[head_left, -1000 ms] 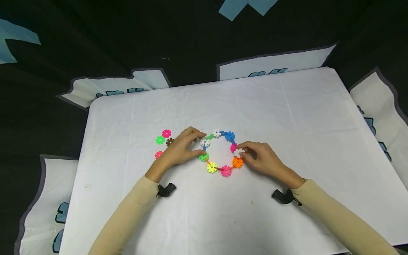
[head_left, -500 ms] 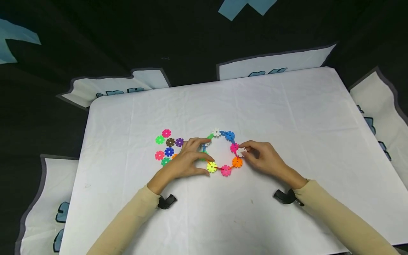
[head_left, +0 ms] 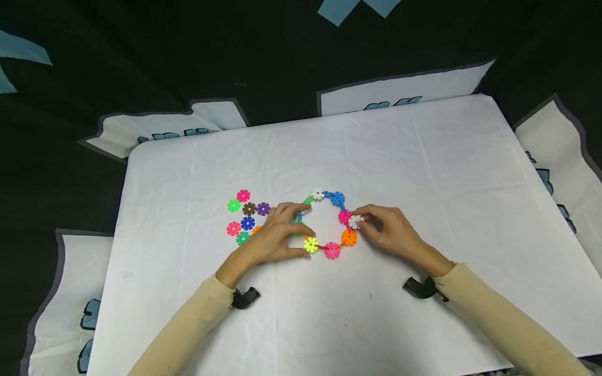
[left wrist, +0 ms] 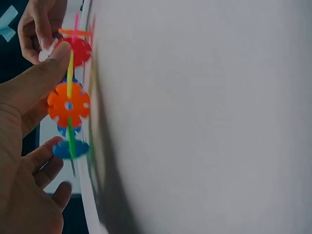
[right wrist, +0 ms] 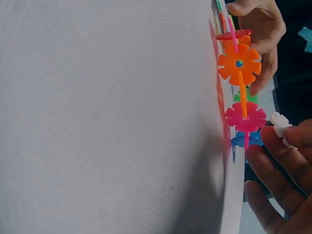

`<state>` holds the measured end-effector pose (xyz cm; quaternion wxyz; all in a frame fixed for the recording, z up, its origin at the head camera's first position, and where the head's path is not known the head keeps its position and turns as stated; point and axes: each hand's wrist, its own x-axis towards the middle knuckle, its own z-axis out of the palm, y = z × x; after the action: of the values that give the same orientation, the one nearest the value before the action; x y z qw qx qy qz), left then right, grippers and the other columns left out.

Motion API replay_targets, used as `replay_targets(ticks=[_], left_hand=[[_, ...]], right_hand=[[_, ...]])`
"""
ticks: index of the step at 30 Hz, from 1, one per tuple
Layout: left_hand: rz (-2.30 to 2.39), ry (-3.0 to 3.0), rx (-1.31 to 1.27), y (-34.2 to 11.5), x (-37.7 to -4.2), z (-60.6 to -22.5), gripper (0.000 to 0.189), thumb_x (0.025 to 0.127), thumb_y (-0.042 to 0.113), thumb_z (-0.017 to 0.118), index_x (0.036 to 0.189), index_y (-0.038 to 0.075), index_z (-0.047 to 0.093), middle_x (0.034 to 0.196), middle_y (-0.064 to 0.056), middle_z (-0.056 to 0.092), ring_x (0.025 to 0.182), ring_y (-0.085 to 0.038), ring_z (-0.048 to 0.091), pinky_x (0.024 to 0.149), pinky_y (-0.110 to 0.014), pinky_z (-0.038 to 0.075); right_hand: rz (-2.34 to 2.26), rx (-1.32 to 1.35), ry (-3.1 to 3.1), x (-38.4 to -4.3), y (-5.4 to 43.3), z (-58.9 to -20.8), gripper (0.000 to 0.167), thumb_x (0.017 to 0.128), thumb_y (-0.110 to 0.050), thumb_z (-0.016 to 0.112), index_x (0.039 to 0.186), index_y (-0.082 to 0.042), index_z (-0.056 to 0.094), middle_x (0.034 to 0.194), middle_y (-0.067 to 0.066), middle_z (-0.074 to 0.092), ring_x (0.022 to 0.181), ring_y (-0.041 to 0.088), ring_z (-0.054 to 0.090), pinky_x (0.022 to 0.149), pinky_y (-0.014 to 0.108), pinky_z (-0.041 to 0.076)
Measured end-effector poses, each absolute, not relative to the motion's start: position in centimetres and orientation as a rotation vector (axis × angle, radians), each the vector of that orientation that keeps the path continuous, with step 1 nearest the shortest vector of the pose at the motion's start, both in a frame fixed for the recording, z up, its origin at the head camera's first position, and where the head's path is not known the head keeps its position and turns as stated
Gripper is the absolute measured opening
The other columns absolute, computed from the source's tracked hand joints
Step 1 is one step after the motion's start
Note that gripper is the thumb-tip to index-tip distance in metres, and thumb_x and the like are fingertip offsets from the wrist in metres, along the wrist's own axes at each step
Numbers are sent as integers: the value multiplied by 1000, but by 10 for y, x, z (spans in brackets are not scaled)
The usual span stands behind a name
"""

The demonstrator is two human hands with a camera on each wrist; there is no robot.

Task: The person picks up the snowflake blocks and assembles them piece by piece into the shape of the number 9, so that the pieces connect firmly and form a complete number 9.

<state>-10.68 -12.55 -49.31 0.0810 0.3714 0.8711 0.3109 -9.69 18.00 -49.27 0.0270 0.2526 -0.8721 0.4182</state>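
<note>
A ring of linked flower-shaped plastic discs (head_left: 332,250) lies on the white-covered table, with alternate discs standing on edge. My left hand (head_left: 276,237) grips the ring's left side, thumb and a fingertip on either side of the yellow disc (head_left: 311,245), its other fingers hiding the discs behind. At the right side, my right hand (head_left: 395,235) pinches a white flower disc (right wrist: 280,122) between thumb and fingers. That disc is beside the ring's pink disc (right wrist: 245,117) and above the orange disc (head_left: 349,237) in the head view.
Several loose flower discs lie left of the left hand, among them a purple disc (head_left: 263,209), a brown disc (head_left: 249,209) and a blue disc (head_left: 247,223). The table's white cloth (head_left: 301,156) stretches to a far edge before a black curtain (head_left: 282,52).
My left hand has slid toward me along the ring, from the green disc to the yellow one, uncovering more loose discs. The white disc has shifted slightly right in my right hand.
</note>
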Motion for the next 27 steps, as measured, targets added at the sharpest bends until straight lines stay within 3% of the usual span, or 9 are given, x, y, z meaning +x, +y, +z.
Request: replay_targets(ticks=[5, 14, 27], left_hand=[[926, 2610, 1222, -112, -105, -490, 35, 73, 39, 86, 103, 24, 76, 142, -9, 50, 133, -25, 36, 100, -47, 27], [882, 2575, 1212, -105, -105, -495, 18, 77, 33, 84, 91, 25, 75, 124, 0, 62, 123, -19, 45, 103, -47, 24], [947, 2580, 1214, -114, -104, -497, 18, 79, 27, 83, 94, 20, 76, 123, -3, 63, 124, -21, 45, 105, -42, 31]], right_hand=[[1285, 759, -2706, -98, 183, -491, 26, 82, -3, 75, 107, -11, 73, 88, -2, 73, 77, 7, 61, 70, 33, 53], [1292, 752, -2711, -97, 186, -493, 26, 83, -4, 75, 108, -9, 73, 90, -1, 73, 78, 7, 62, 71, 33, 53], [1294, 719, -2718, -97, 192, -494, 25, 83, -2, 75, 108, -6, 72, 95, 2, 75, 80, 10, 65, 74, 36, 56]])
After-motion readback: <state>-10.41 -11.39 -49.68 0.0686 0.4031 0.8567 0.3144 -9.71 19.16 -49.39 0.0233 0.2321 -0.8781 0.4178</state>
